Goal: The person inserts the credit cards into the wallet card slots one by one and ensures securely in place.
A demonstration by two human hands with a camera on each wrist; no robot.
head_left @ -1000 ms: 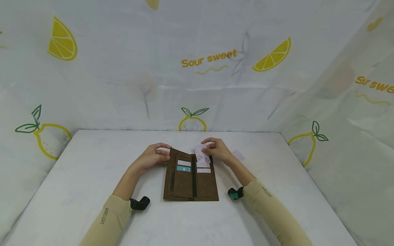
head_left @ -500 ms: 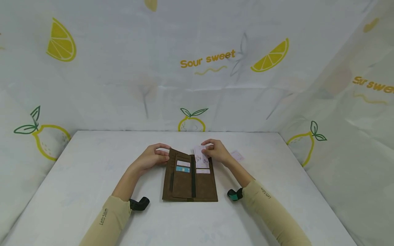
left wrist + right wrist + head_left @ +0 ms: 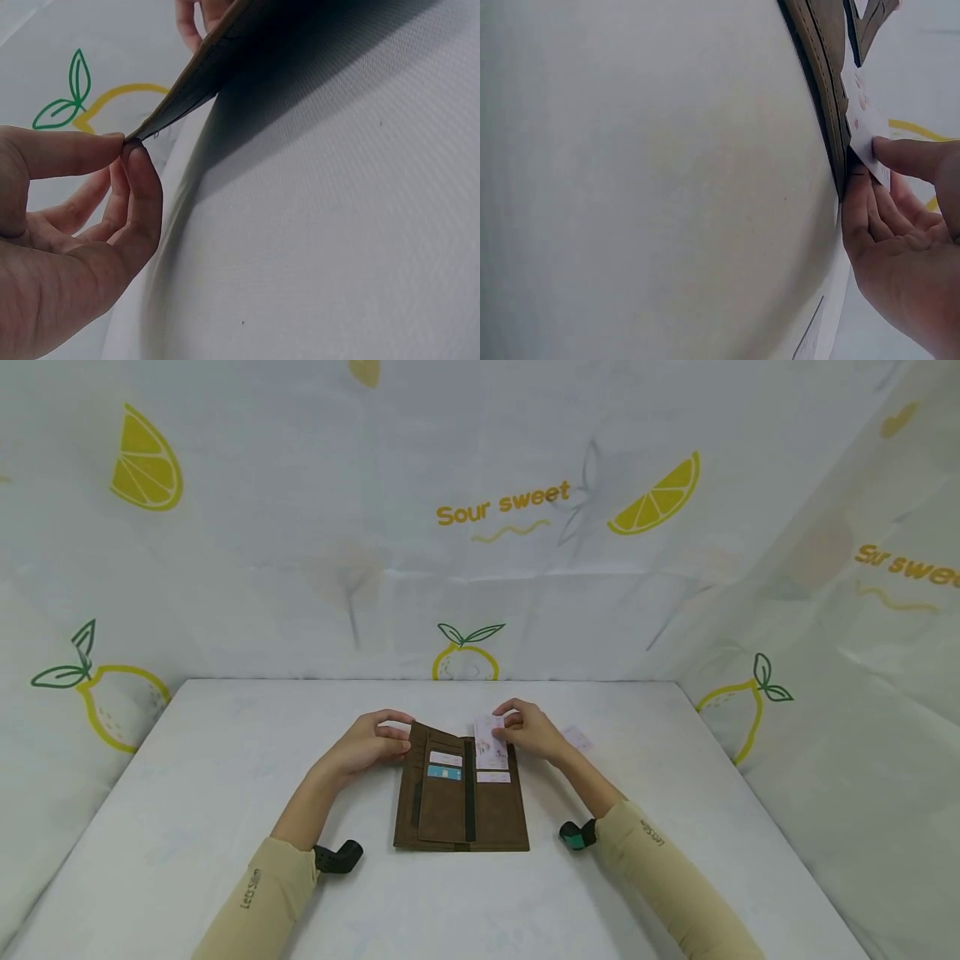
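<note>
A brown wallet (image 3: 444,810) lies unfolded on the white table, its upper left corner lifted. My left hand (image 3: 363,747) pinches that corner between thumb and fingertips, as the left wrist view (image 3: 82,232) also shows. In my right hand (image 3: 531,732) a pale pink printed card (image 3: 490,745) is pinched by the thumb and fingers. Its lower end sits at the slots on the wallet's right side, above another pale card (image 3: 493,777). The right wrist view shows the held card (image 3: 864,124) against the wallet's edge (image 3: 821,82). A white card (image 3: 446,758) and a blue card (image 3: 445,772) show in the left-side slots.
Another pale pink card (image 3: 576,737) lies on the table (image 3: 225,793) behind my right wrist. A white cloth with lemon prints (image 3: 465,660) hangs at the back and sides. Black wrist cameras (image 3: 339,857) sit on both forearms.
The pink card in my right hand has straightened and gone lower, now covering the upper card behind it in the right-side slots. My left hand keeps its hold on the wallet corner.
</note>
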